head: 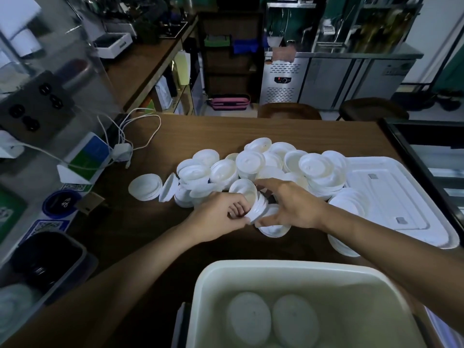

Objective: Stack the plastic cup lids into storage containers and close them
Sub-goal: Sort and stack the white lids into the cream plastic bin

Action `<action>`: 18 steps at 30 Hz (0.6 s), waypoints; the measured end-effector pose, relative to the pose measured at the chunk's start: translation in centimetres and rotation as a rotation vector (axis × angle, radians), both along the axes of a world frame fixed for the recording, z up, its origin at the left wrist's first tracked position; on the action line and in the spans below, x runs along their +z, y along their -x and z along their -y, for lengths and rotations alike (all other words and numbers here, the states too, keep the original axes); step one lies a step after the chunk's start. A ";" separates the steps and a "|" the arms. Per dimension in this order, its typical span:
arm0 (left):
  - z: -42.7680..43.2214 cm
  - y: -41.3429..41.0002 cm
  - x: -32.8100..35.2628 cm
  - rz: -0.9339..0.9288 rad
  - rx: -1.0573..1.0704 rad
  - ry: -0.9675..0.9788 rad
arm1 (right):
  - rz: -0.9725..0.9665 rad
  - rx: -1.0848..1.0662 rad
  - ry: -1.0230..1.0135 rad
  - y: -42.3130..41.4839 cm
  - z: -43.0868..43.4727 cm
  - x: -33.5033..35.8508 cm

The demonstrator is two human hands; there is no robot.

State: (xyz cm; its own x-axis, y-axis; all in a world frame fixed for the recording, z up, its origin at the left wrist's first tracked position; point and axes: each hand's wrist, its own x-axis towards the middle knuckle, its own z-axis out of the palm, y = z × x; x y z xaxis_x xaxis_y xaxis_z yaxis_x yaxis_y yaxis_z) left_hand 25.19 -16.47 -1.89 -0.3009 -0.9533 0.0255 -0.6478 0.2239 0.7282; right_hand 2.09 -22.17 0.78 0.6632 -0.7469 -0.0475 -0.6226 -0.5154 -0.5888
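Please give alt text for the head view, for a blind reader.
The left hand grips a short stack of white cup lids and the right hand touches it, above a pile of lids on a wooden table. A white container stands nearest, with two lids visible inside; a flat white cover lies at the right.

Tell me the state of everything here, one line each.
Bin: open, two lid stacks inside.
Bin cover: off, flat on table.
Pile: loose, unsorted on table.
Left hand: grips a small stack.
Right hand: open, fingers spread against that stack.
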 end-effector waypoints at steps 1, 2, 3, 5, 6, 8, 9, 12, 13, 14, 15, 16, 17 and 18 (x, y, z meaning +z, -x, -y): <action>-0.1 0.0 0.0 -0.004 -0.005 -0.012 | 0.011 0.008 -0.033 -0.1 -0.1 0.0; -0.3 -0.1 0.1 -0.014 -0.011 -0.026 | 0.029 0.014 -0.068 -0.2 -0.2 0.1; -0.5 -0.1 0.1 -0.025 -0.017 -0.042 | 0.045 0.017 -0.101 -0.2 -0.3 0.1; -0.7 -0.3 0.0 -0.057 -0.020 -0.068 | 0.055 0.025 -0.137 -0.1 -0.5 0.0; -0.9 -0.3 -0.1 -0.069 -0.013 -0.073 | 0.053 0.023 -0.144 -0.1 -0.5 -0.1; -1.1 -0.5 -0.4 -0.076 0.009 -0.073 | 0.063 0.002 -0.161 0.0 -0.4 -0.3; -1.3 -0.6 -0.4 -0.078 0.020 -0.064 | 0.071 -0.009 -0.174 0.1 -0.3 -0.5; -1.7 -0.6 -0.3 -0.104 0.051 -0.052 | 0.104 -0.041 -0.226 0.3 -0.2 -0.8; -1.8 -0.7 -0.2 -0.117 0.061 -0.056 | 0.122 -0.045 -0.248 0.4 -0.1 -0.8; -1.8 -0.7 -0.1 -0.130 0.068 -0.062 | 0.144 -0.044 -0.275 0.4 -0.1 -0.8; -1.9 -0.8 -0.1 -0.141 0.070 -0.071 | 0.161 -0.044 -0.290 0.3 -0.1 -0.8; -1.9 -0.8 -0.1 -0.156 0.068 -0.084 | 0.170 -0.046 -0.293 0.2 -0.1 -0.8; -2.0 -0.8 -0.1 -0.170 0.065 -0.096 | 0.161 -0.043 -0.276 0.1 -0.1 -0.9; -2.1 -0.7 -0.1 -0.183 0.061 -0.105 | 0.150 -0.039 -0.251 0.0 -0.1 -0.9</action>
State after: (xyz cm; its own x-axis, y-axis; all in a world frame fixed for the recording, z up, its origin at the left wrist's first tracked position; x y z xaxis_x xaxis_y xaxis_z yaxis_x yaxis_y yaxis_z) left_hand 25.93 -14.38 -1.99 -0.2421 -0.9699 -0.0262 -0.5124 0.1049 0.8523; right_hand 2.09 -22.04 -0.16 0.6480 -0.7491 -0.1378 -0.5357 -0.3196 -0.7816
